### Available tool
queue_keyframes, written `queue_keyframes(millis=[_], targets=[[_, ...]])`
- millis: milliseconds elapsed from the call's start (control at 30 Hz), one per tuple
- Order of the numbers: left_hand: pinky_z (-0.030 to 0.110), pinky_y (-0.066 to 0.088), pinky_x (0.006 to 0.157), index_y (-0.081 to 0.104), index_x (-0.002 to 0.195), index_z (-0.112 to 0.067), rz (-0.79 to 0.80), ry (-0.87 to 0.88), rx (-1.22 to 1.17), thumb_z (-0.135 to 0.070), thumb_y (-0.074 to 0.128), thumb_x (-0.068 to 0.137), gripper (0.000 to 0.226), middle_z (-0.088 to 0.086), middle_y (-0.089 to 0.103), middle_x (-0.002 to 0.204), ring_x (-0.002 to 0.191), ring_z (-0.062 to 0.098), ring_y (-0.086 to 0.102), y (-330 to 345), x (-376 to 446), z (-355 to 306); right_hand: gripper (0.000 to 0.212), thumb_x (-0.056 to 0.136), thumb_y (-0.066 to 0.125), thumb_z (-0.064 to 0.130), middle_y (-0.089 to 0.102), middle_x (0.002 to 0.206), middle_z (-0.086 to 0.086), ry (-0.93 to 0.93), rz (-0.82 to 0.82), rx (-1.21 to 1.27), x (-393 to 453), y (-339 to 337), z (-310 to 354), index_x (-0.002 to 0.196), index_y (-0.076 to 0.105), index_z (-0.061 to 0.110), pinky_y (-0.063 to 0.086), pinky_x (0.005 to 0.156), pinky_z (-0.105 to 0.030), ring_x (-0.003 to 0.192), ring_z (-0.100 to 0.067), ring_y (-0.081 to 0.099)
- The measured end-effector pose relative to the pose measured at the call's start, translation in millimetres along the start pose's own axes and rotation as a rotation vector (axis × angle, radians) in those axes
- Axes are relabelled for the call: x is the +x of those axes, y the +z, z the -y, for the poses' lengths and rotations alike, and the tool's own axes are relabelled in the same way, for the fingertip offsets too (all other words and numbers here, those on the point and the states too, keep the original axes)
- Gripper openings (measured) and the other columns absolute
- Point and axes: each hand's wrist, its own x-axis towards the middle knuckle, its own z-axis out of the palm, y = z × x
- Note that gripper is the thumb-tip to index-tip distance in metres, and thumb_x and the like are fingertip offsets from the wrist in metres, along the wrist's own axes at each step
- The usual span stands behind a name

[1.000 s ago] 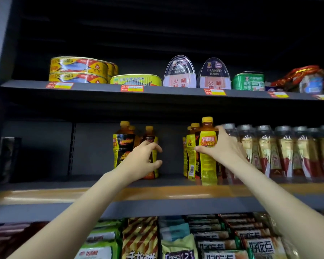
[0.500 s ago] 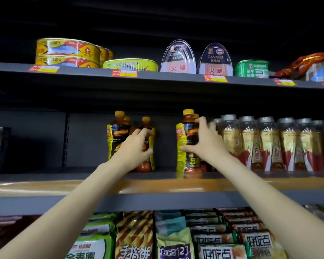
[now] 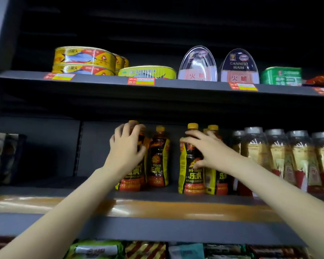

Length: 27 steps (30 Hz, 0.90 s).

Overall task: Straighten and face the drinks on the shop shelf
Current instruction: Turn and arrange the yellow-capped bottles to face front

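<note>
Dark drink bottles with yellow caps and yellow-black labels stand on the middle shelf [image 3: 157, 195]. My left hand [image 3: 126, 146] wraps around the leftmost bottle [image 3: 131, 181], hiding most of its upper half. A second bottle [image 3: 159, 157] stands free just to its right. My right hand [image 3: 208, 148] grips the front bottle [image 3: 190, 176] of the right group, whose label faces forward. More bottles [image 3: 216, 176] of the same kind stand close behind and right of it.
Clear bottles with grey caps [image 3: 281, 157] line the shelf to the right. Fish tins [image 3: 82, 60], canned ham [image 3: 239, 67] and a green tin [image 3: 281, 75] sit on the upper shelf. Snack packets [image 3: 144, 250] fill the shelf below. The middle shelf's left part holds a dark package [image 3: 6, 157].
My left hand has shifted from the second bottle to the leftmost one, higher up. The bottle under my right hand now shows its front label. The camera has tilted and moved closer.
</note>
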Motion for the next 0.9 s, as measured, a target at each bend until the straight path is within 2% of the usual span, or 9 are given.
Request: queue_keyframes(millis=[100,267,400,467,500,567,667,800,900], targets=[[0.051,0.025,0.106,0.032,0.141,-0.02,0.036,-0.044,0.002,-0.021,0.054,0.088,0.057,0.006,0.025,0.147,0.136,0.03,0.012,11.2,-3.3,6.9,0.086,0.081,0.072,0.028,0.014,0.157,0.003,0.013,-0.005,-0.141,21.0,14.0,7.9,0.15,0.02,0.028,0.03,0.11,-0.046,0.14,-0.038,0.017],[0.052,0.026,0.107,0.023,0.145,-0.025,0.114,-0.087,-0.085,-0.023,0.061,0.086,0.07,0.004,0.009,0.153,0.138,0.031,0.003,16.7,-6.2,17.6,0.101,0.079,0.073,0.028,0.026,0.153,-0.007,0.084,-0.012,-0.271,52.3,40.2,13.2,0.151,0.003,0.022,0.032,0.106,-0.044,0.133,-0.038,0.032],[0.048,0.033,0.104,0.015,0.146,-0.031,0.187,-0.087,-0.046,-0.014,0.061,0.086,0.077,0.0,-0.005,0.155,0.138,0.037,0.002,20.0,-8.0,20.8,0.099,0.08,0.071,0.038,0.024,0.154,-0.006,0.105,0.065,-0.351,65.4,41.9,9.0,0.152,0.005,0.022,0.027,0.109,-0.047,0.136,-0.038,0.028],[0.047,0.036,0.102,0.015,0.145,-0.032,0.177,-0.081,-0.047,-0.007,0.059,0.086,0.079,-0.001,-0.006,0.154,0.138,0.038,0.004,21.0,-7.8,21.9,0.093,0.08,0.068,0.045,0.021,0.155,-0.006,0.124,0.047,-0.251,69.5,37.0,9.3,0.151,0.011,0.022,0.022,0.111,-0.049,0.14,-0.037,0.018],[0.045,0.037,0.101,0.015,0.145,-0.033,0.169,-0.082,-0.055,-0.004,0.058,0.086,0.079,-0.001,-0.006,0.154,0.138,0.038,0.005,20.8,-7.6,22.6,0.09,0.08,0.067,0.047,0.022,0.155,-0.007,0.141,-0.013,-0.126,72.5,34.0,11.8,0.15,0.016,0.021,0.022,0.112,-0.049,0.141,-0.036,0.016],[0.041,0.039,0.1,0.017,0.144,-0.035,0.151,-0.083,-0.082,-0.002,0.057,0.086,0.078,-0.003,-0.004,0.154,0.138,0.037,0.006,20.6,-8.1,23.7,0.085,0.08,0.068,0.048,0.029,0.151,-0.01,0.175,-0.145,0.202,83.8,30.2,19.8,0.147,0.024,0.02,0.027,0.11,-0.045,0.139,-0.034,0.022],[0.038,0.037,0.101,0.02,0.143,-0.037,0.118,-0.077,-0.122,-0.001,0.056,0.087,0.076,-0.006,-0.001,0.155,0.137,0.033,0.009,20.4,-8.6,24.9,0.089,0.078,0.073,0.043,0.037,0.148,-0.009,0.228,-0.097,0.519,105.2,35.2,35.2,0.148,0.021,0.021,0.035,0.106,-0.039,0.136,-0.03,0.035],[0.038,0.034,0.105,0.02,0.143,-0.039,0.12,-0.074,-0.138,-0.004,0.057,0.088,0.075,-0.01,-0.001,0.155,0.139,0.03,0.007,18.7,-10.4,25.9,0.1,0.077,0.076,0.032,0.043,0.144,-0.014,0.311,-0.075,0.501,118.7,54.9,50.8,0.151,0.012,0.014,0.037,0.108,-0.043,0.133,-0.032,0.04],[0.036,0.034,0.105,0.019,0.144,-0.039,0.127,-0.071,-0.139,-0.005,0.057,0.089,0.075,-0.01,-0.001,0.155,0.139,0.028,0.007,18.0,-11.2,26.2,0.106,0.073,0.08,0.028,0.042,0.144,-0.013,0.32,-0.123,0.52,113.1,54.7,52.1,0.15,0.009,0.018,0.04,0.106,-0.045,0.132,-0.033,0.041]])
